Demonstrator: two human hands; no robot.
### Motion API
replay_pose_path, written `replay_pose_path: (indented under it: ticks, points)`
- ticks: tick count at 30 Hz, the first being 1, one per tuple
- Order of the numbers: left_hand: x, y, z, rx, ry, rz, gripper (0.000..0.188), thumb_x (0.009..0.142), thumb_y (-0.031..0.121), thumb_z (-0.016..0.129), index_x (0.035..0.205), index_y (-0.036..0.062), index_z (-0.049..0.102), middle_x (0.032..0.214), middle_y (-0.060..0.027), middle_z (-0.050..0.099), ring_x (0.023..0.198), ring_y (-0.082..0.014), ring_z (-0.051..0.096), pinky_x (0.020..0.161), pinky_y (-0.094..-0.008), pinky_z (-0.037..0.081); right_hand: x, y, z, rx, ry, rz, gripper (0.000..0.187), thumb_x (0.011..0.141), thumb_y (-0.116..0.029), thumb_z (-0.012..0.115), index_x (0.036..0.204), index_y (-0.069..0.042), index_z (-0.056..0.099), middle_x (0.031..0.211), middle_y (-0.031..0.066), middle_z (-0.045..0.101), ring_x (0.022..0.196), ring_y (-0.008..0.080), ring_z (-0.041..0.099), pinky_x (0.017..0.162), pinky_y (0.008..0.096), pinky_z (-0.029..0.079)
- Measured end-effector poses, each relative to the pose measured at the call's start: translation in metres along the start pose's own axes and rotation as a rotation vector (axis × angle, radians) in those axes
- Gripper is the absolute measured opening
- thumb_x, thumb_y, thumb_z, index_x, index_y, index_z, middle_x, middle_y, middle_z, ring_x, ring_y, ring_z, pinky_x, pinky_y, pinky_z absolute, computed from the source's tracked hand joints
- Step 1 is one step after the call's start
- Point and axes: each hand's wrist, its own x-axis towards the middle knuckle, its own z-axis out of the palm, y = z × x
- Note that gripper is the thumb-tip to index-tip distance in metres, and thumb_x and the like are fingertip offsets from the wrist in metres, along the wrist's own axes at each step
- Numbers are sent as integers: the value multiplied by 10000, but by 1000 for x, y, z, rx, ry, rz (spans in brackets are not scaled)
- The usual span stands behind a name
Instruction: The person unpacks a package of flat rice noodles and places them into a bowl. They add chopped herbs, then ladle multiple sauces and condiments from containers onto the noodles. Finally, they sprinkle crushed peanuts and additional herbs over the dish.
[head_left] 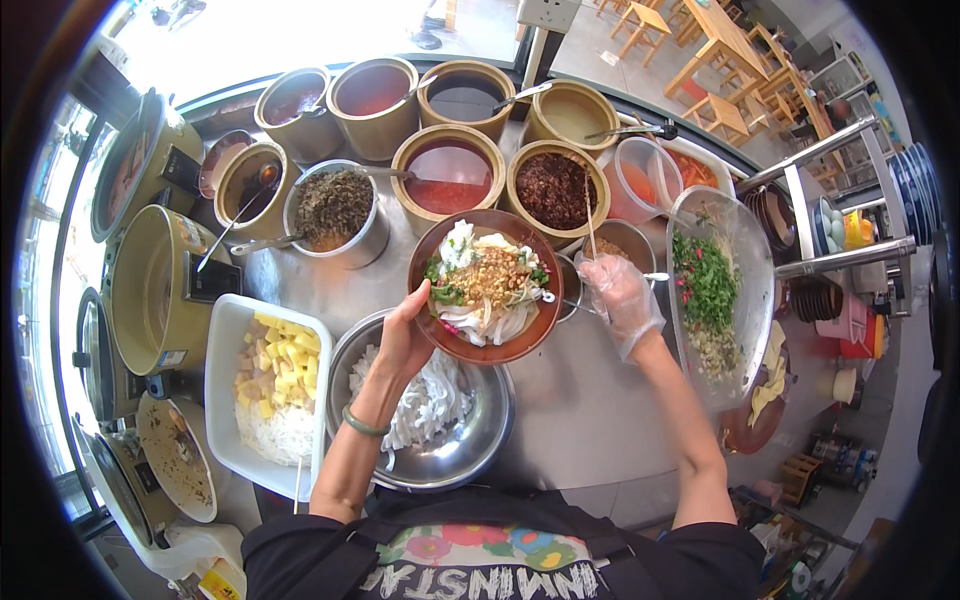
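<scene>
My left hand [410, 325] grips the rim of a brown bowl [428, 318], thumb on top. White rice noodles [505, 322], chopped nuts [497, 277] and green herbs fill it. In a clear plastic glove, my right hand [617, 298] has its fingers closed around the lower end of a long thin spoon handle [590, 215]. That handle reaches into a pot of dark red chili paste [553, 188]; the spoon's head is hidden. Beside the gloved hand are a small metal cup [566, 284] and a partly covered bowl of brownish crumbs [628, 243].
A steel basin [485, 440] of wide white noodles stands below the bowl. To its left is a white tub [218, 400] of yellow chunks and thin noodles. Several sauce pots, including a red one [452, 180], line the back. A clear tub [755, 330] holds chopped herbs at right.
</scene>
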Motion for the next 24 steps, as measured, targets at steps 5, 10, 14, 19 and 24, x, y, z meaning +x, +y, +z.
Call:
replay_pose_path:
  ticks: [5, 10, 14, 19, 24]
  points:
    - [6, 0, 10, 35, 11, 4, 448, 993, 270, 458, 1338, -15, 454, 1338, -137, 542, 1217, -270, 528, 1073, -424, 375, 3, -14, -21, 231, 108, 133, 101, 916, -101, 582, 901, -16, 635, 728, 86, 591, 624, 222, 560, 602, 352, 468]
    - [11, -1, 24, 5, -22, -8, 448, 995, 279, 452, 1333, -16, 455, 1336, -139, 542, 1211, -268, 532, 1065, -415, 383, -1, -11, -29, 1146, 331, 801, 215, 994, -200, 523, 973, -15, 633, 739, 29, 613, 602, 59, 495, 541, 203, 418]
    - [16, -2, 36, 24, -7, -2, 455, 995, 284, 449, 1333, -20, 451, 1336, -146, 540, 1213, -275, 530, 1070, -423, 378, 1, 2, -38, 1258, 499, 916, 211, 1002, -186, 506, 1040, -3, 604, 762, 47, 614, 600, 47, 476, 521, 158, 383]
    - [25, -4, 49, 21, -11, -4, 463, 997, 300, 439, 1335, -16, 450, 1331, -149, 543, 1210, -279, 532, 1066, -432, 382, 5, -19, -73, 1195, 525, 816, 219, 1011, -207, 489, 1049, -15, 588, 776, 47, 589, 610, 49, 458, 524, 157, 359]
    - [38, -10, 55, -3, -26, 5, 465, 1001, 316, 426, 1348, 7, 439, 1342, -142, 533, 1197, -284, 543, 1039, -452, 410, -8, -68, -102, 794, 397, 732, 200, 1012, -183, 452, 987, -46, 596, 767, 31, 596, 620, 66, 480, 566, 208, 390]
